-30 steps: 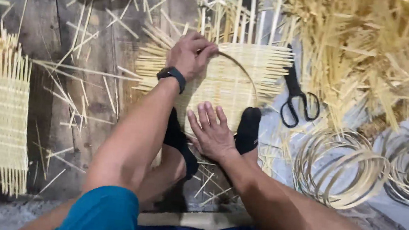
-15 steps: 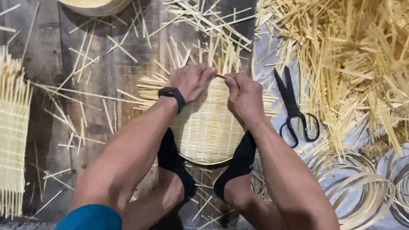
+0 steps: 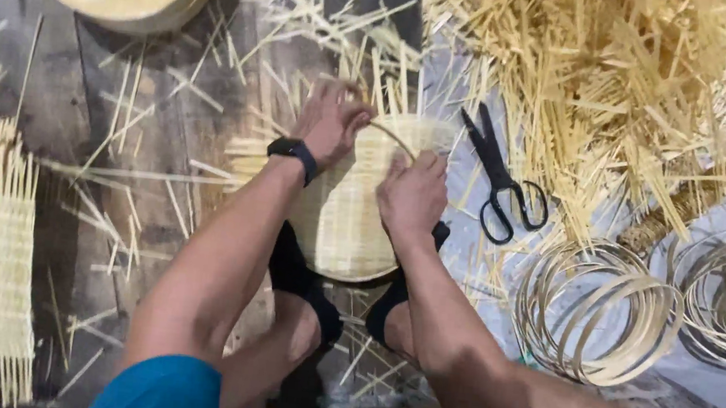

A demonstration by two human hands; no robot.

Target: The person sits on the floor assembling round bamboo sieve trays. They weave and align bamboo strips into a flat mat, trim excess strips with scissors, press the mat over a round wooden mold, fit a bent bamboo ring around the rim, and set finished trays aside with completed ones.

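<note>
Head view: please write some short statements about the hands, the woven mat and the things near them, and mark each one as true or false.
1. Both hands rest on the round woven mat. True: the left hand and right hand grip its far edge.
2. The black scissors lie left of the mat. False: they lie to its right.
3. The left wrist carries a black watch. True.
4. The right hand holds the scissors. False: the scissors lie untouched on the floor.
5. The coiled hoops hang on a wall. False: they lie on the floor, right of the mat.
</note>
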